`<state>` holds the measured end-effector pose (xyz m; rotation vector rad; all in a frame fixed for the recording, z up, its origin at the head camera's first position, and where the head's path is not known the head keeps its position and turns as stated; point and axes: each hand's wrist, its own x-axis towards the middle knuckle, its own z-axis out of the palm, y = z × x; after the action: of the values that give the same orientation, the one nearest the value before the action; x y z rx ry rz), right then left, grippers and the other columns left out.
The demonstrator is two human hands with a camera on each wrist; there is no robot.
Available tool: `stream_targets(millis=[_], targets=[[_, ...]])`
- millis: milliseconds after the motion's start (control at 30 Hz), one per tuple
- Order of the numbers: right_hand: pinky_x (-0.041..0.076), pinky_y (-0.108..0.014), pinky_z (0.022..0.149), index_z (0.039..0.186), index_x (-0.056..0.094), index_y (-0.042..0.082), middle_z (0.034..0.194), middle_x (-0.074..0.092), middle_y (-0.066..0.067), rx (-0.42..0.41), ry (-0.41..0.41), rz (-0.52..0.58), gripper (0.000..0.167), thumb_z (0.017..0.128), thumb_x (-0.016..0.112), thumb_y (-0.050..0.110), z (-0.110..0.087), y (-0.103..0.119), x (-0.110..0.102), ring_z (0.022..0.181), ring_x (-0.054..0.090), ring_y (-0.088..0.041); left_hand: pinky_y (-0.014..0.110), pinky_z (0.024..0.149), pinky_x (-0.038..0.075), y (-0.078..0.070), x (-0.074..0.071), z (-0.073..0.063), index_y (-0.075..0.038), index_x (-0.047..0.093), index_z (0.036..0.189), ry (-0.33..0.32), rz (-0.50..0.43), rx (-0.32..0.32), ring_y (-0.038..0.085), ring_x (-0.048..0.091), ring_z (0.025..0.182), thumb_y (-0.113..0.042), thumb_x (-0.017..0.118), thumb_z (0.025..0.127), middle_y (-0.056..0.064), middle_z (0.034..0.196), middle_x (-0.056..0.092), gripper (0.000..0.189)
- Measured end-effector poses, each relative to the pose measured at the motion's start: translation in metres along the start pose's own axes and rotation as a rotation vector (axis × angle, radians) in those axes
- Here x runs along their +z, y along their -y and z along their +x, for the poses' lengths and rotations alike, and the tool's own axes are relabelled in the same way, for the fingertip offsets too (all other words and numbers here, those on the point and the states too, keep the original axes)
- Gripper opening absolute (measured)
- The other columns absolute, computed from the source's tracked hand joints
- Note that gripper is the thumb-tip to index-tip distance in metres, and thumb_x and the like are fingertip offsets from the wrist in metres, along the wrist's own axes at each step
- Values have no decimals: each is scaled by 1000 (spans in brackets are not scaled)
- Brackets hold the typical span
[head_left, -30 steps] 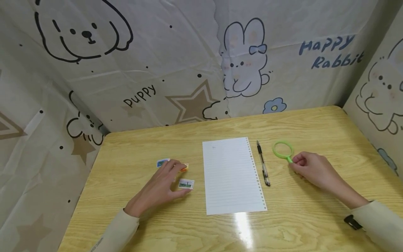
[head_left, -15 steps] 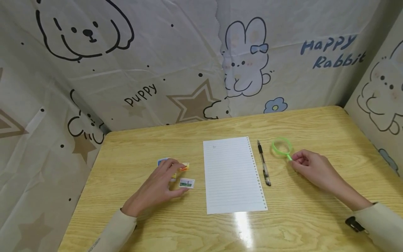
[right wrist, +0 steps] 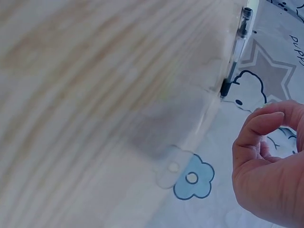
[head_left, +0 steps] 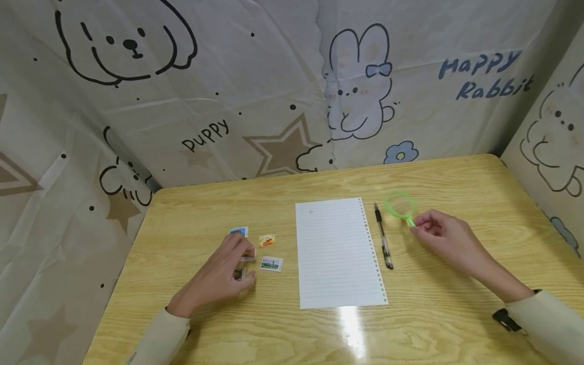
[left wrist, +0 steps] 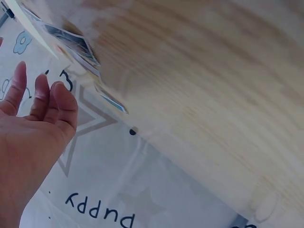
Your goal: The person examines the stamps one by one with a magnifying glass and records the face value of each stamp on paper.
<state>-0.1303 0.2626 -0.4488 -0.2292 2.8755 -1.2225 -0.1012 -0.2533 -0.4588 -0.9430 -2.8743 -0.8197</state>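
My right hand pinches the short handle of a green-rimmed magnifying glass between thumb and fingers, lens pointing up and left. In the right wrist view its fingers curl toward the thumb, and the magnifying glass is out of sight. My left hand hovers over several small stamps, fingers loosely bent around nothing. A blue stamp and a dark stamp are partly covered by it; another stamp shows under its fingertips. To the right lie an orange-and-yellow stamp and a green landscape stamp.
A lined sheet of paper with punched holes lies mid-table, a tiny mark near its top. Beside it is a black pen. The wooden table meets a cartoon-printed cloth backdrop at the back and sides.
My left hand has drawn back to the left, uncovering the orange-and-yellow and landscape stamps. My right hand has moved the magnifying glass up and left, toward the pen.
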Motion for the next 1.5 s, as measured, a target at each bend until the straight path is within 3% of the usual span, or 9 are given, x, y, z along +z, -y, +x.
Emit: stream_targets(millis=[533,800,1033,1500], targets=[[49,-25,61,114,70,-1,94,68,-6,-9,29,25,22,105,75,18,6,20,2,77,61,-14,39,88,48,6,-2,-22,-18,64,107,15,-5,-118,13,49,101,-14,79,95,-7,104,55,20],[50,-25,63,113,70,0,95,69,-6,-29,38,26,22,105,76,20,11,29,2,80,62,-16,30,75,45,6,-5,-29,-22,64,103,66,-8,-210,12,51,88,-14,77,98,-9,93,55,16],[50,-23,65,114,70,-3,96,70,-7,-49,57,58,21,105,76,16,16,39,6,81,61,-16,30,75,49,7,-8,-34,-19,66,100,73,-1,-230,7,52,88,-5,77,97,-11,96,56,18],[49,-24,63,112,71,1,94,69,-3,-115,85,66,17,103,77,15,20,59,13,80,60,-16,31,77,51,8,-9,-30,-18,68,104,94,-3,-274,9,54,89,-8,82,96,-11,97,59,18]])
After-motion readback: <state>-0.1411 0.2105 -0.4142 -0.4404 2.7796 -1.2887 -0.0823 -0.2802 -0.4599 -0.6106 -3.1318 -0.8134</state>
